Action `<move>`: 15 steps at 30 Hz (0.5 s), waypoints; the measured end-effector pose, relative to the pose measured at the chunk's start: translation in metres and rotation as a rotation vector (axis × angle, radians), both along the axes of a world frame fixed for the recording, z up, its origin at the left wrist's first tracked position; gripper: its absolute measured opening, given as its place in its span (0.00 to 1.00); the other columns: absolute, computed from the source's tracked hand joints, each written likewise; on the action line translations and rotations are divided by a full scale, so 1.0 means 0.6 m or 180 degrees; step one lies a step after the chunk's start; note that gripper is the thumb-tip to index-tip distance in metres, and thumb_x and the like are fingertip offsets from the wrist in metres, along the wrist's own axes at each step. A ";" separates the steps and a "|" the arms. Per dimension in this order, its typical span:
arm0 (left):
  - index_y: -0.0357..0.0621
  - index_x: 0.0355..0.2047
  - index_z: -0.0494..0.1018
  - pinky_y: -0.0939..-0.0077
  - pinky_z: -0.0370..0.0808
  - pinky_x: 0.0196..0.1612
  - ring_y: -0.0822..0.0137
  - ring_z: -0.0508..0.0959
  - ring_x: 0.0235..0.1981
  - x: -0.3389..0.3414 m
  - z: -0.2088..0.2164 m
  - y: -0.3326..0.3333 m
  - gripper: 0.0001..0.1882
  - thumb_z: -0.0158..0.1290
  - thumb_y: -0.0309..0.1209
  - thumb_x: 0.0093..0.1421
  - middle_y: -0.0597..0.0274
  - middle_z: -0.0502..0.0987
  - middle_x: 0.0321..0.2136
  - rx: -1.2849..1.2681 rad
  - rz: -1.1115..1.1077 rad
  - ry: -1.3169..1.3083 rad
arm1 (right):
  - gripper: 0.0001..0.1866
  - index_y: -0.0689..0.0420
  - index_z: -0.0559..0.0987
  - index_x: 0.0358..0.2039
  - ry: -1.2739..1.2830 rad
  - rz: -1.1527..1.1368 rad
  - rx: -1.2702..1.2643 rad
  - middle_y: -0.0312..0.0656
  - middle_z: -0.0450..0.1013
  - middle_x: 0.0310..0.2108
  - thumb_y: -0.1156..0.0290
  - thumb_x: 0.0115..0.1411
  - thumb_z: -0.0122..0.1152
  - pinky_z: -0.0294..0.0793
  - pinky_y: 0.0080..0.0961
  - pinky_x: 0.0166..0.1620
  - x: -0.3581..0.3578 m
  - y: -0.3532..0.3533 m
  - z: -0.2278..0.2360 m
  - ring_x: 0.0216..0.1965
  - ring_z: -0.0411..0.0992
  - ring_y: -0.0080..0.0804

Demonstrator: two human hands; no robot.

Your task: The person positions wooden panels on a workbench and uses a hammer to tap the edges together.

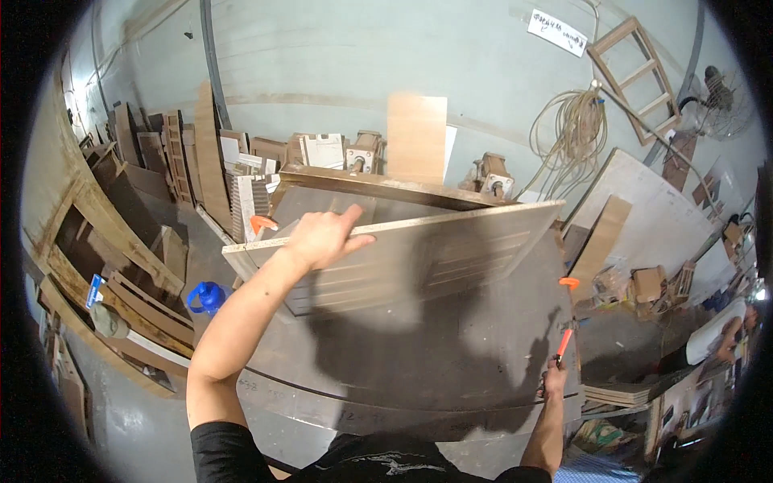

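Note:
My left hand [322,237] grips the top edge of a wooden cabinet door panel [386,270], its thumb on the near side. The panel stands tilted on its long edge across the dark worktable [386,346], showing pale raw edges and grooved lines on its face. At the table's right edge, my right hand [553,378] is closed round the handle of a hammer [565,344] with an orange and black grip. The hammer's head points away from me. Shadows of my head and arms fall over the panel and the table.
A blue jug [208,297] stands left of the table. Small orange pieces [569,282] sit at the table's sides. Behind are leaning boards [416,137], grey motors [364,153] and a coiled hose [573,129] on the wall. Scrap and a cardboard box [648,284] lie at the right.

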State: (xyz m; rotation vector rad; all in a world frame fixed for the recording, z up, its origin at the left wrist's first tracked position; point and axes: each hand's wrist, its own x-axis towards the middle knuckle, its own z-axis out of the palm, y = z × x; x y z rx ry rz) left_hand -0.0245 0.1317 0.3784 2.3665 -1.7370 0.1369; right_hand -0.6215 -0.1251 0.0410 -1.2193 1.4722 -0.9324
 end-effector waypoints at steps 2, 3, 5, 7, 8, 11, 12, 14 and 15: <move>0.44 0.47 0.70 0.45 0.77 0.37 0.38 0.80 0.32 -0.022 -0.002 -0.026 0.24 0.48 0.53 0.66 0.43 0.80 0.28 -0.0041 -0.0330 0.0056 | 0.16 0.56 0.72 0.53 0.0116 0.0267 -0.0252 0.30 0.65 0.21 0.63 0.70 0.51 0.59 0.19 0.16 0.066 0.060 0.163 0.14 0.60 0.18; 0.44 0.47 0.70 0.45 0.77 0.37 0.38 0.80 0.32 -0.033 -0.003 -0.041 0.24 0.48 0.53 0.66 0.43 0.80 0.28 -0.0048 -0.0365 0.0086 | 0.16 0.53 0.72 0.55 0.0219 0.0363 -0.0345 0.29 0.65 0.22 0.63 0.71 0.50 0.59 0.18 0.15 0.126 0.102 0.284 0.14 0.60 0.17; 0.43 0.45 0.69 0.46 0.78 0.38 0.39 0.80 0.32 -0.055 -0.005 -0.079 0.23 0.47 0.52 0.66 0.43 0.80 0.28 0.0070 -0.0577 -0.0025 | 0.20 0.51 0.69 0.62 0.0220 0.0880 -0.0614 0.29 0.65 0.22 0.63 0.71 0.48 0.58 0.17 0.15 0.171 0.119 0.400 0.14 0.58 0.15; 0.43 0.42 0.69 0.46 0.78 0.38 0.39 0.80 0.32 -0.058 -0.007 -0.086 0.22 0.46 0.51 0.67 0.43 0.80 0.29 0.0126 -0.0624 -0.0019 | 0.32 0.46 0.52 0.73 0.0621 0.1295 -0.0926 0.32 0.69 0.28 0.66 0.70 0.48 0.68 0.18 0.22 0.259 0.187 0.551 0.18 0.65 0.19; 0.43 0.42 0.69 0.47 0.78 0.38 0.40 0.80 0.33 -0.051 -0.011 -0.081 0.22 0.47 0.51 0.67 0.44 0.81 0.29 0.0049 -0.0571 0.0001 | 0.32 0.45 0.52 0.73 0.0771 0.1562 -0.1438 0.38 0.72 0.36 0.67 0.70 0.48 0.71 0.23 0.33 0.293 0.201 0.587 0.25 0.69 0.23; 0.43 0.42 0.70 0.47 0.77 0.38 0.42 0.81 0.35 -0.051 -0.010 -0.076 0.22 0.47 0.51 0.66 0.44 0.81 0.29 -0.0007 -0.0428 -0.0030 | 0.31 0.42 0.54 0.72 0.1277 0.2253 -0.1980 0.52 0.75 0.50 0.66 0.70 0.48 0.74 0.35 0.50 0.386 0.224 0.670 0.38 0.77 0.39; 0.43 0.42 0.70 0.47 0.77 0.39 0.42 0.81 0.35 -0.057 -0.010 -0.079 0.22 0.47 0.51 0.66 0.44 0.81 0.30 0.0048 -0.0397 -0.0043 | 0.31 0.40 0.55 0.72 0.1439 0.2287 -0.2097 0.55 0.73 0.53 0.65 0.70 0.48 0.72 0.38 0.54 0.407 0.224 0.670 0.45 0.76 0.46; 0.44 0.43 0.71 0.49 0.77 0.40 0.44 0.81 0.35 -0.058 -0.016 -0.081 0.22 0.48 0.51 0.66 0.46 0.81 0.30 0.0050 -0.0366 -0.0061 | 0.30 0.39 0.55 0.71 0.1597 0.2329 -0.2219 0.57 0.71 0.56 0.64 0.70 0.47 0.70 0.41 0.59 0.433 0.221 0.667 0.51 0.74 0.54; 0.44 0.43 0.71 0.49 0.77 0.40 0.44 0.81 0.35 -0.055 -0.021 -0.082 0.22 0.48 0.51 0.66 0.46 0.81 0.30 0.0049 -0.0360 -0.0065 | 0.30 0.42 0.56 0.71 0.2218 0.2668 -0.2174 0.52 0.74 0.54 0.65 0.70 0.48 0.72 0.34 0.50 0.442 0.223 0.667 0.40 0.72 0.40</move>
